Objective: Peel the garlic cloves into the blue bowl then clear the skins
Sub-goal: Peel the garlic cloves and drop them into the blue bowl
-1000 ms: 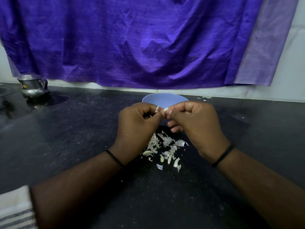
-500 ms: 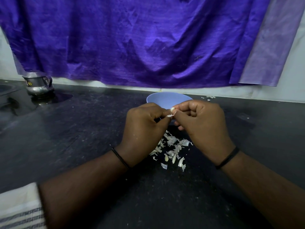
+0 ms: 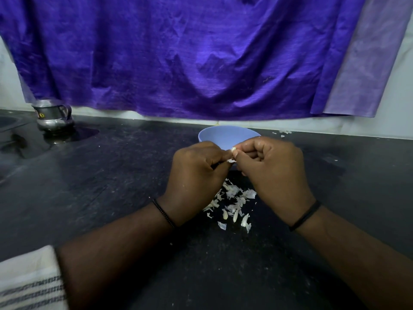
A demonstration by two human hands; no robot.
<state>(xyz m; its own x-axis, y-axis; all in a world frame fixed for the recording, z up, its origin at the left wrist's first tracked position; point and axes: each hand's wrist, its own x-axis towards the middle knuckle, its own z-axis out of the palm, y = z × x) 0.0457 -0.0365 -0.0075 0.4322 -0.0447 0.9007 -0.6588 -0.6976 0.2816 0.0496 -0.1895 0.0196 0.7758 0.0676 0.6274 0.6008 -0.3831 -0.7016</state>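
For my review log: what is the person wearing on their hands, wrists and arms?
Both hands are bare, with no gloves or rings in view. The left hand has a thin black beaded band at the wrist. The right hand has a smooth, plain black band at the wrist. Both forearms are bare, with no sleeves in view.

A deep violet-purple cloth (image 3: 178, 52) with a fine woven sheen hangs across a pale white wall (image 3: 397, 104), its right edge a paler lilac band (image 3: 366, 63). Below, a black stone surface (image 3: 111, 186) dusted with pale flecks carries a light periwinkle-blue plastic bowl (image 3: 225, 136), a scatter of off-white papery garlic skins (image 3: 234, 202) and a silvery grey metal jug (image 3: 53, 116) bearing a small yellow sticker. Thin black bands circle both wrists; a white cloth with grey stripes (image 3: 29, 285) lies at lower left.
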